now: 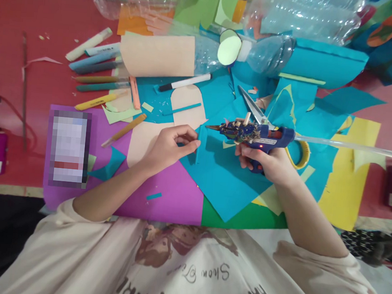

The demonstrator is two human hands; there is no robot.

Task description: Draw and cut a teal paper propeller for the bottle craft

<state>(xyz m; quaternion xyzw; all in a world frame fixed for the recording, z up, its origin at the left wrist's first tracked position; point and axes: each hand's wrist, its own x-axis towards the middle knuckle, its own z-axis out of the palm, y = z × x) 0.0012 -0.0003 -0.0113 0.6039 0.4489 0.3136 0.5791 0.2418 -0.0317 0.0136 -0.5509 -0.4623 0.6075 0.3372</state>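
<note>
My left hand [170, 147] pinches a small blue paper strip [198, 149] upright between thumb and fingers. My right hand [270, 162] is wrapped round the grip of a dark blue hot glue gun [268, 142]. The gun's nozzle points left, just above the strip, with a small gap. Debris is stuck around its front, a small red light glows on its side, and a long clear glue stick [347, 146] runs out of its back. Scissors [251, 101] with a yellow handle lie partly under the gun. Beyond my left hand lies a peach paper cut-out [188, 98] with a thin blue strip [188, 109] across it.
Plastic bottles wrapped in peach paper [159, 54] and blue paper [326, 64] lie at the back. A white marker [191, 80] and several coloured pens [98, 83] are to the left. A phone [68, 147] lies on purple paper [174, 200]; yellow paper [346, 187] is at the right.
</note>
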